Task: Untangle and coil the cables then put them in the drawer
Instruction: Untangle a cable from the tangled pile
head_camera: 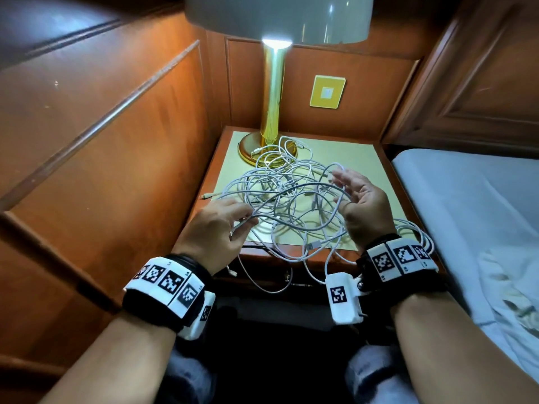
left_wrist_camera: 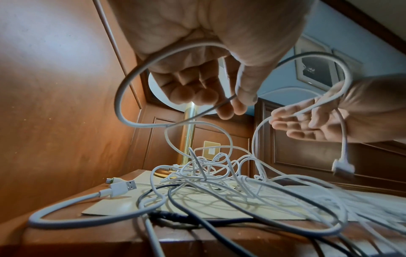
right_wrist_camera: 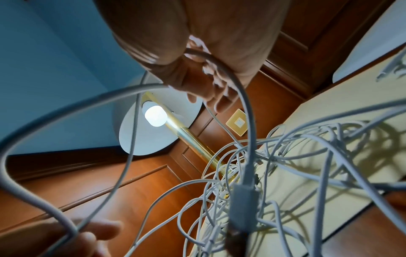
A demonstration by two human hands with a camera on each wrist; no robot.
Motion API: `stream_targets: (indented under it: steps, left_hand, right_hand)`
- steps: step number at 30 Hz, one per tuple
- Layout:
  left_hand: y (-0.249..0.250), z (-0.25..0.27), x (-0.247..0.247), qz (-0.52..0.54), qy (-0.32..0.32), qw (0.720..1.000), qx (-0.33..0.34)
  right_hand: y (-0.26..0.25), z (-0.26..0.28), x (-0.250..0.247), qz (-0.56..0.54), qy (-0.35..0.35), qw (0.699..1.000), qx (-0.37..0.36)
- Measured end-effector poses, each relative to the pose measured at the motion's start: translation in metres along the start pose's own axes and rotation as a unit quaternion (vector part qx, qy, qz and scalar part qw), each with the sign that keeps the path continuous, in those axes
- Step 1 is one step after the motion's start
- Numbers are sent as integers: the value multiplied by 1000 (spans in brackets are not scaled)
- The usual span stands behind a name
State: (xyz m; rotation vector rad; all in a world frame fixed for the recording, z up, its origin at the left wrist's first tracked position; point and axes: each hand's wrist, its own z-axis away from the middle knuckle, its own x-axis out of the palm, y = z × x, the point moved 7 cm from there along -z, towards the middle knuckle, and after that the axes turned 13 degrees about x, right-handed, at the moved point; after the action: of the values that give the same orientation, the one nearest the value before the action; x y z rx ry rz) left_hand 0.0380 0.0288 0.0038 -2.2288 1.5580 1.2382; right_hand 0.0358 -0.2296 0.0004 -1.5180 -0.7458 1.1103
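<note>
Left hand [head_camera: 219,222] pinches one cable [head_camera: 294,190] draped across the spread-fingered right hand [head_camera: 360,199], above tangled cables [head_camera: 280,182] overhanging the nightstand [head_camera: 388,182] front edge.

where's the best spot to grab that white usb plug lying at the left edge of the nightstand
Pinch the white USB plug by its flat plastic body, just behind the metal tip, coming from above on the nightstand's left side. It lies flat and apart from the tangle of cables, so it is probably a free end.
</note>
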Motion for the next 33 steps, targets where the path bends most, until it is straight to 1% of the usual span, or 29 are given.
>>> stream_targets:
  steps: [2, 5, 8, 11, 13, 17, 20, 22, 24, 26, 30, 33]
  left_hand:
    - [-1, -1, 2, 1, 6, 1000, 10]
    - [-2, -1, 4, -10, 4, 1000, 18]
    - [-3, -1, 6, -25, 3, 999, 20]
    - [-2, -2, 5, -34, 11, 999, 24]
    - [0, -3, 0, -44, 37, 998, 25]
    - [12, -7, -21, -64, 123, 990, 32]
    - [24, -9, -40, -92, 181, 978, 40]
    - [32, -8, -51, -94, 208, 972, 48]
    - [42, -8, -59, -92, 222, 968, 68]
    - [44, -8, -60, -90, 214, 970, 71]
    - [25, -2, -48, -93, 158, 983, 21]
    - [18, 1, -45, -98, 147, 984, -3]
  right_hand:
    - [-3, 2, 0, -29, -14, 999, -14]
    - [-2, 1, 1, -54, -26, 998, -11]
    - [-8, 1, -2, -43, -5, 999, -31]
    - [-21, 7, -5, -13, 16, 996, -84]
    - [-27, 12, -4, -2, 17, 994, -110]
    - [-34, 24, -2, -52, -6, 992, -113]
    - [-41, 35, 0, -59, -29, 990, -125]
    - [-42, 39, 4, -49, -39, 990, -124]
    - [-41, 41, 8, -39, -44, 991, -121]
    - [-39, 42, 12, -24, -46, 991, -121]
    - [-37, 44, 14, -15, -36, 991, -125]
    - [-38, 43, 11, -20, -23, 992, -125]
